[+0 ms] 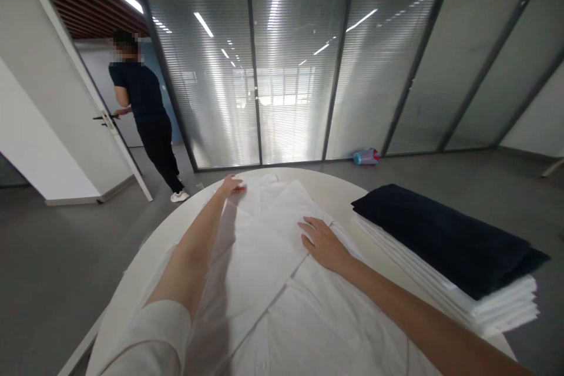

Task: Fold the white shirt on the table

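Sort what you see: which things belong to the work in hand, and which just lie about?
Work in hand:
white shirt, under left hand and right hand
table beneath
probably dark folded cloth and white folded stack

Lying about:
blue-pink container on the floor

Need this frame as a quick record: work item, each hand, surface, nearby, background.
work item: white button-front cloth garment, a folded edge running diagonally across it
left hand: at the garment's far end; grip unclear
right hand: open, fingers spread, resting on the garment's right part
surface: white round table
nearby: dark navy folded cloth atop stacked folded white cloth, at right
background: person in dark clothes, left; blue-and-pink object by the glass partition
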Available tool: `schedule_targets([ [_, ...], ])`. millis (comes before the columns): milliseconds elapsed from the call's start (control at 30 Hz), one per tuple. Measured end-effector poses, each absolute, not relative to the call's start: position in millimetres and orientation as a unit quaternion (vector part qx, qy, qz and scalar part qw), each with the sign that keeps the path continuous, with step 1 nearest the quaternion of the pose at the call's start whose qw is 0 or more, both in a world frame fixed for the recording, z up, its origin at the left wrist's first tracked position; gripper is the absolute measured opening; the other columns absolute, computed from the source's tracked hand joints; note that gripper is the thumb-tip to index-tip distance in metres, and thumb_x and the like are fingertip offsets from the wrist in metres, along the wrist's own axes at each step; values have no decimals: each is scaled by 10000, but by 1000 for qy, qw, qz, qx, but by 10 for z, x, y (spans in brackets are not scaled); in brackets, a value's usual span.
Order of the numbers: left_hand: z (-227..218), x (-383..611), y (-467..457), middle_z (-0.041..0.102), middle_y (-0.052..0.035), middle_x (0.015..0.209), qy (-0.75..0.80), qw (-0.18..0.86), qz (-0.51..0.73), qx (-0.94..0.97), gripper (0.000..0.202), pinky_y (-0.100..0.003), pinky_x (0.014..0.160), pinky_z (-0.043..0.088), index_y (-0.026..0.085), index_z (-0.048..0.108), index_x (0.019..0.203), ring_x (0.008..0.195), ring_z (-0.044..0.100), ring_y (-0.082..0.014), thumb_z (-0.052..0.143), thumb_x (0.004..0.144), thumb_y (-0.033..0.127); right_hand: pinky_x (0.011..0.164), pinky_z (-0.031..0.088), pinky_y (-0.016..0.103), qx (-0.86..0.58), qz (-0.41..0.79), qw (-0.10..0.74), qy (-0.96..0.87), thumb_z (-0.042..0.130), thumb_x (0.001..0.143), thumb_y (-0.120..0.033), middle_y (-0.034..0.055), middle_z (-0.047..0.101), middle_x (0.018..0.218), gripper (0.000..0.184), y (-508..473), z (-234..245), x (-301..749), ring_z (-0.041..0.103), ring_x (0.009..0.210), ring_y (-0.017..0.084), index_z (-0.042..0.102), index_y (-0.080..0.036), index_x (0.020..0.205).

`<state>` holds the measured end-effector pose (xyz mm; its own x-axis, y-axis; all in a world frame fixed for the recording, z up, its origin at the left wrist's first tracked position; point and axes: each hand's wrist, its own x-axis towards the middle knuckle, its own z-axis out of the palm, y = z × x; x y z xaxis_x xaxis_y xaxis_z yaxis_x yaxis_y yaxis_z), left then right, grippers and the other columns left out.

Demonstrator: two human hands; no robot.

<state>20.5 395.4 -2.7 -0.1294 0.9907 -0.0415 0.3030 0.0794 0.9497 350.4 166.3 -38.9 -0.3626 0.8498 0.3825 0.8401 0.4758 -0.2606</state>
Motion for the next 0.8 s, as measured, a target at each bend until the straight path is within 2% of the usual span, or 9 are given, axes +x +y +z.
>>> schedule_targets([
  [133, -89, 217, 4005, 644, 10, 742, 582, 433, 491, 482, 403, -262, 595, 578, 148, 571, 1204, 577, 650, -119, 700, 823, 135, 1057, 432, 454, -508, 82, 281, -810, 539, 876, -181, 139, 659, 1215, 319, 1855, -326, 3466, 587, 1157, 267, 700, -157, 1150],
  [267, -164, 251, 4018, 648, 0, 682, 535, 455, 533, 471, 194, -223, 582, 551, 139, 653, 925, 571, 657, -117, 718, 745, 107, 926, 516, 358, -489, 224, 369, -758, 535, 875, -162, 92, 715, 1055, 237, 2295, -142, 3268, 670, 956, 196, 707, -179, 1037],
  [367, -208, 225, 3972, 683, -43, 719, 502, 468, 554, 471, 135, -230, 620, 553, 133, 659, 819, 658, 692, -146, 732, 706, 124, 774, 554, 301, -512, 356, 405, -669, 574, 880, -189, 66, 727, 952, 277, 2708, 31, 3042, 687, 820, 170, 663, -191, 1142],
  [433, -231, 191, 3928, 698, -65, 747, 481, 471, 567, 475, 134, -249, 662, 557, 134, 662, 773, 722, 704, -169, 747, 670, 143, 688, 555, 264, -534, 429, 430, -589, 576, 907, -223, 58, 724, 909, 425, 2957, 126, 2899, 680, 735, 150, 548, -201, 1330],
  [500, -252, 162, 3889, 703, -74, 788, 464, 465, 579, 483, 129, -265, 707, 556, 138, 657, 714, 773, 700, -179, 753, 631, 158, 645, 555, 253, -547, 475, 449, -523, 552, 952, -306, 58, 720, 898, 586, 3152, 187, 2788, 666, 668, 137, 350, -225, 1496],
  [567, -273, 147, 3862, 708, -81, 879, 452, 451, 591, 493, 121, -266, 735, 545, 142, 631, 637, 818, 686, -177, 743, 593, 158, 632, 564, 266, -547, 510, 456, -483, 497, 987, -420, 62, 714, 906, 673, 3289, 206, 2713, 660, 633, 135, 187, -263, 1564],
  [600, -283, 144, 3854, 706, -84, 935, 449, 443, 595, 498, 125, -263, 739, 538, 143, 606, 596, 834, 677, -175, 730, 577, 154, 628, 570, 275, -545, 524, 458, -467, 459, 997, -469, 64, 708, 912, 674, 3340, 202, 2688, 659, 623, 136, 161, -280, 1571],
  [667, -294, 143, 3843, 699, -89, 1024, 451, 426, 595, 511, 146, -257, 736, 525, 143, 547, 529, 856, 664, -176, 691, 556, 140, 631, 583, 286, -539, 539, 468, -448, 394, 1008, -523, 64, 692, 936, 618, 3418, 174, 2657, 662, 623, 134, 218, -299, 1557],
  [800, -271, 119, 3812, 698, -90, 1086, 483, 399, 559, 544, 139, -258, 758, 506, 145, 488, 479, 897, 655, -186, 599, 550, 102, 643, 593, 253, -547, 503, 497, -448, 454, 999, -442, 48, 671, 935, 412, 3521, 79, 2641, 640, 637, 109, 548, -223, 1334],
])
